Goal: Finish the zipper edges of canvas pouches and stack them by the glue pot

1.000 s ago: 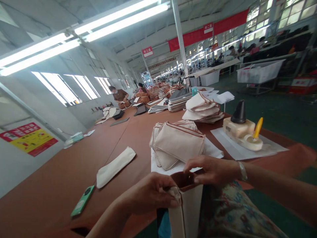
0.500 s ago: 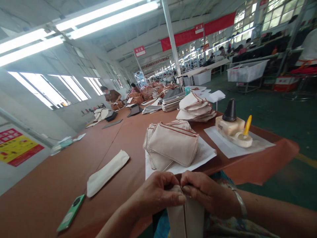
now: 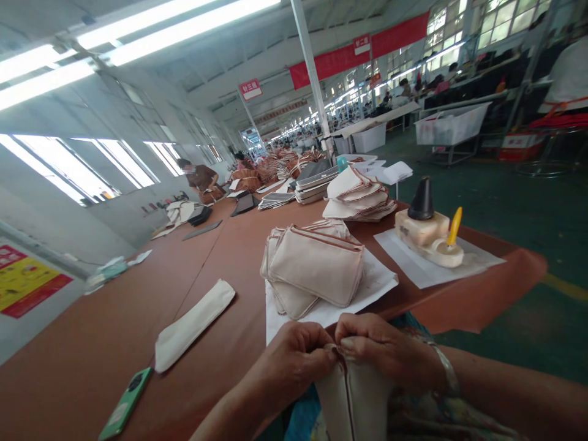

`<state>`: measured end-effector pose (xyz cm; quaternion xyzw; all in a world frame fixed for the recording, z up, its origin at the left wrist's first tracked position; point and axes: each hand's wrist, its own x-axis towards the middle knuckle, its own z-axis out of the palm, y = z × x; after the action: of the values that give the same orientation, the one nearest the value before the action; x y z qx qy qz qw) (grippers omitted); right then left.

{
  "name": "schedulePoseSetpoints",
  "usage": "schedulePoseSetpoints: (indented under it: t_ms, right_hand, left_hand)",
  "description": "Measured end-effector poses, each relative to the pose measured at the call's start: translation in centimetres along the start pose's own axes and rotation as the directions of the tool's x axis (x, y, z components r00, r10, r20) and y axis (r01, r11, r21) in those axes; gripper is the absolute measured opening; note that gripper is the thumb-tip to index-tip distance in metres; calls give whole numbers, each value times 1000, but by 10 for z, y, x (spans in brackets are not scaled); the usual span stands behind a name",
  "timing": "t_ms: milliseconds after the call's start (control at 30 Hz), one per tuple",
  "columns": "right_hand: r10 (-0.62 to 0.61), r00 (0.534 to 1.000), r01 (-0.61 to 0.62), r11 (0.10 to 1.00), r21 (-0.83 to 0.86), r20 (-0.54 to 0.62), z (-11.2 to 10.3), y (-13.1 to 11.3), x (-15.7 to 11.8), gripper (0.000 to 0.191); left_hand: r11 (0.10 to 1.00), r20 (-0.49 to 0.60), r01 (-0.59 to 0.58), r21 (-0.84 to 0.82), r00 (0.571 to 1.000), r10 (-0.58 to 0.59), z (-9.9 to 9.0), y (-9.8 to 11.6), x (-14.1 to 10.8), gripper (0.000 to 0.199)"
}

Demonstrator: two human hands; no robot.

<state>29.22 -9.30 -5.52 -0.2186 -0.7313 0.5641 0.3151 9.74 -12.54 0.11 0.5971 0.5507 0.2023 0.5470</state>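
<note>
Both of my hands pinch the top end of a beige fabric piece (image 3: 337, 398) that hangs down over my lap. A dark seam or slit runs down its middle. My left hand (image 3: 298, 355) is closed on the left edge, thumb and forefinger together. Close beside it, my right hand (image 3: 379, 349), with a bracelet at the wrist, is closed on the right edge. Just beyond my hands, a stack of beige fabric pieces (image 3: 316, 263) with brown edges lies on white paper (image 3: 381, 285). The lower end of the held piece runs out of view.
On the brown table (image 3: 202, 318) lie a single beige piece (image 3: 195, 324) and a green phone (image 3: 125, 404). At right stand a glue holder (image 3: 422, 229), a black cone (image 3: 421, 199) and a yellow-handled tool (image 3: 454, 226). Another stack (image 3: 358, 196) sits behind. A co-worker (image 3: 202, 177) stands at the far left.
My left thumb has drawn back toward the top edge of the fabric, and the piece's upper part has shifted slightly. The whole view has moved a little; both hands keep their hold.
</note>
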Motion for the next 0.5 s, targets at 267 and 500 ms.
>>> schedulePoseSetpoints:
  t_ms: [267,500]
  right_hand:
    - [127,988,-137,984,-110,-90,4,4,2,4]
    - [-103,976,79,989,-129,-193,17,9,-4,10]
  left_hand:
    - [936,-105,-9,352,993,49,4,2,-1,15]
    - [912,-80,-28,410,995,67,9,-7,-1,15]
